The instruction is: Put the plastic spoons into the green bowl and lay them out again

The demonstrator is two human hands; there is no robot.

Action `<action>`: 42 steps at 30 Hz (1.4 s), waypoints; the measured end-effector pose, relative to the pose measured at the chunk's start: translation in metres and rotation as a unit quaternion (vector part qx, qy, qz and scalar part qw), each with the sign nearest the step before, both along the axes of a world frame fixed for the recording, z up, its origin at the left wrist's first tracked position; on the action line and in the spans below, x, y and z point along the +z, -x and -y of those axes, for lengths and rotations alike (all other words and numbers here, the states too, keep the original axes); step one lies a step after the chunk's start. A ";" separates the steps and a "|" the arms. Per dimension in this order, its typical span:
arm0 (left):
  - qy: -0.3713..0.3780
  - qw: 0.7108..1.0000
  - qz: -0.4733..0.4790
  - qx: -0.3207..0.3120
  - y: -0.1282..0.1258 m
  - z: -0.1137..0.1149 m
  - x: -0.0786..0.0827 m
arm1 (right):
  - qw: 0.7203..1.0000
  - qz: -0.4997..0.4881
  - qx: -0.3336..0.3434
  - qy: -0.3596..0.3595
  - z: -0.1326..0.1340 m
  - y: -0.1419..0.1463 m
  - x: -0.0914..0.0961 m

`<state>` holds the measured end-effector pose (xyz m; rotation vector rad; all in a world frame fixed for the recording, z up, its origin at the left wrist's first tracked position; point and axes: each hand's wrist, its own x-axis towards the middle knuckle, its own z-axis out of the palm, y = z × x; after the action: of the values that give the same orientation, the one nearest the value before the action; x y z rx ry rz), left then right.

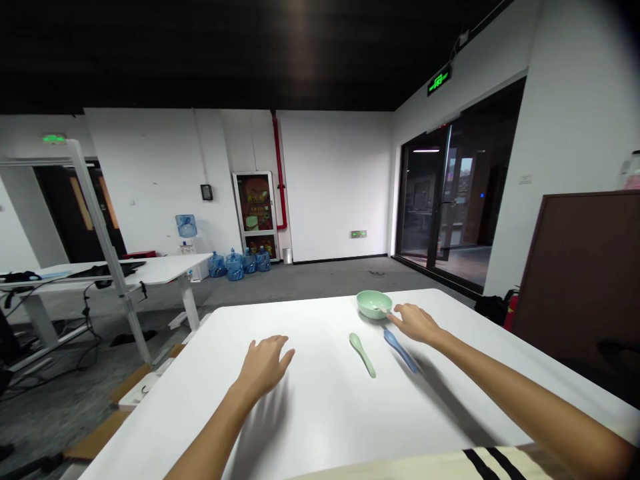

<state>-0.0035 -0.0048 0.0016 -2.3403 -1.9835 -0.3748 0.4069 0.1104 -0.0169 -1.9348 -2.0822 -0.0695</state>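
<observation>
On the white table a light green bowl stands near the far edge. My right hand is at the bowl's right rim, fingers closed around the end of a small whitish spoon that reaches into the bowl. Most of that spoon's handle is hidden by the fingers. Just below this hand a blue spoon lies on the table. To its left lies a pale green spoon, slanted the same way. My left hand hovers above the table left of the spoons, holding nothing, its fingers apart.
The table fills the foreground. A second white desk with cables and a metal post stands at the left. Blue water bottles are by the far wall. A brown panel rises at the right.
</observation>
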 end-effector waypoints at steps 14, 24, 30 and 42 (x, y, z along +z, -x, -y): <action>0.000 1.000 0.003 0.002 0.002 -0.008 -0.002 | 0.991 -0.023 -0.114 0.070 -0.107 0.014 -0.009; -0.003 1.000 0.008 -0.003 0.003 -0.012 -0.003 | 0.986 -0.042 -0.130 0.091 -0.143 0.010 -0.044; -0.002 1.000 0.009 0.002 0.004 -0.013 -0.003 | 0.985 -0.052 -0.141 0.086 -0.149 0.007 -0.050; 0.026 0.999 0.025 0.002 0.005 -0.011 -0.004 | 0.996 -0.050 -0.073 0.025 -0.086 0.015 0.006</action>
<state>-0.0089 0.0063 -0.0023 -2.3791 -2.0448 -0.3897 0.3917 0.1963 -0.0109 -2.0732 -1.8940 0.0472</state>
